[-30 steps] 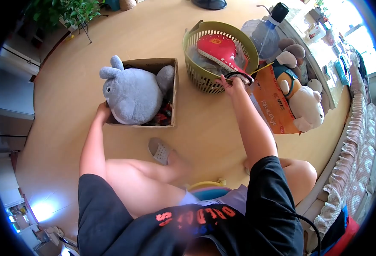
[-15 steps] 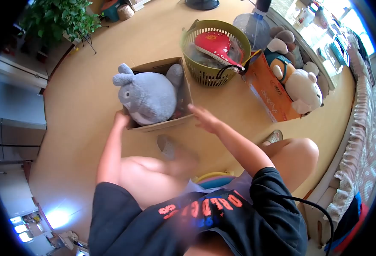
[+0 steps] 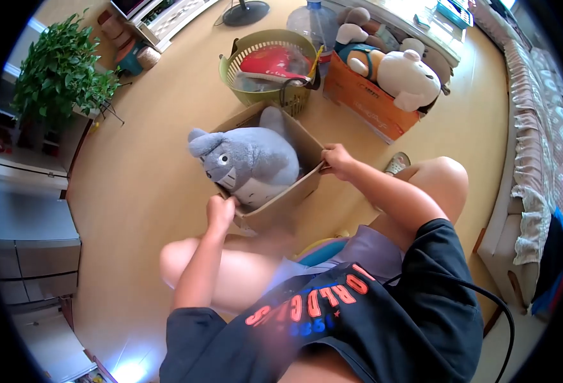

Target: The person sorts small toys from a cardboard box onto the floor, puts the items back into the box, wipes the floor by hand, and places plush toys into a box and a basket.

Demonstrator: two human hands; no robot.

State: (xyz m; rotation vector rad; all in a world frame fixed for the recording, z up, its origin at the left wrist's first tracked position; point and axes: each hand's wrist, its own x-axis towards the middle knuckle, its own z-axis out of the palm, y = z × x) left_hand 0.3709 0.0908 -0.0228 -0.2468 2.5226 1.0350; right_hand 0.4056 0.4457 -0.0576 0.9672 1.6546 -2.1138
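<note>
A cardboard box (image 3: 288, 199) sits tilted in front of me, with a big grey plush toy (image 3: 262, 156) inside it. The toy's ears, one eye and whiskers face the left side. My left hand (image 3: 221, 210) is closed on the near left corner of the box. At the right corner, my right hand (image 3: 337, 159) grips the box edge between thumb and fingers. What lies under the toy is mostly hidden.
Behind the box stands a green basket (image 3: 263, 97) holding a red item (image 3: 272, 62). An orange box (image 3: 365, 107) with plush toys (image 3: 406, 75) is at the right, beside a water bottle (image 3: 313, 27). A leafy plant (image 3: 61, 70) stands far left.
My right hand has left the basket's rim and taken hold of the box's right edge. The box has turned and come closer to me. The view has shifted too.
</note>
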